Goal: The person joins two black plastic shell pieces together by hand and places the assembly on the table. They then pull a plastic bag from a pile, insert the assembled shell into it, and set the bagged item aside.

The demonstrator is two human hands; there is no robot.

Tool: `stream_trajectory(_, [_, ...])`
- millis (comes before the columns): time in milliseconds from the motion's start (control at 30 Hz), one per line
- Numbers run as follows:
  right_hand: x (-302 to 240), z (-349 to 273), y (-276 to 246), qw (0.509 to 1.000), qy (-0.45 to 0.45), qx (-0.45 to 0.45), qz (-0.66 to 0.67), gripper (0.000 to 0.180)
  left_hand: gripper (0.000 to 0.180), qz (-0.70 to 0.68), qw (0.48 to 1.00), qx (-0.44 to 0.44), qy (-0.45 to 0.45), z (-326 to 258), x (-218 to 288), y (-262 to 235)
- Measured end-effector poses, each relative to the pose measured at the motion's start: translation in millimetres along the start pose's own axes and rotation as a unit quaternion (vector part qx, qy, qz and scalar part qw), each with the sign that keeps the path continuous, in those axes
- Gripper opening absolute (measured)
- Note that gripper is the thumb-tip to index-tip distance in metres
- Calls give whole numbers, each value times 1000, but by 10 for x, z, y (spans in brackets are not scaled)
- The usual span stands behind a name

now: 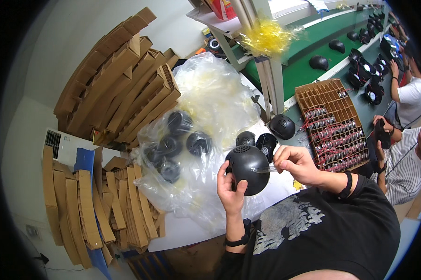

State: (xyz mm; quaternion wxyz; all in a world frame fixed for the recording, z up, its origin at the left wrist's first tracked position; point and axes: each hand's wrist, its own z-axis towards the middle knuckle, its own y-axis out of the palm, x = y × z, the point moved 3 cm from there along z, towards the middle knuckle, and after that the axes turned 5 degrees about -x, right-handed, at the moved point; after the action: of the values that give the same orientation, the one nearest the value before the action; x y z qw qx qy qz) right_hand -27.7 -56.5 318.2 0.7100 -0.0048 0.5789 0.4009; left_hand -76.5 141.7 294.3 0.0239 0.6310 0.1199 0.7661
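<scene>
Black dome-shaped plastic shell (248,169), smooth and glossy with a patch of small vent holes near its top, sat raised in front of the person's chest, above the white counter (182,231). The left hand (230,190) clamped it from below, thumb and fingers wrapped round the lower rim. The right hand (298,164) was pinched shut on a thin clear strip (265,170) touching the shell's right side. The shell looked light, stiff and hollow, likely slippery on its curved face, so the rim seemed the safest hold. Beside it lay a clear plastic bag (192,154) of similar shells, stacked cardboard dividers (122,84), and a cardboard grid tray (334,123) of wired parts.
</scene>
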Motion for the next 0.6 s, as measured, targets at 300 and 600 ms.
stream_trajectory(300, [-758, 237, -818, 955, -157, 251, 32, 16, 77, 146, 958, 187, 158, 33, 477, -416])
stream_trajectory(600, [-1444, 1001, -1228, 721, -395, 299, -485, 5, 80, 194, 971, 58, 125, -164, 500, -322])
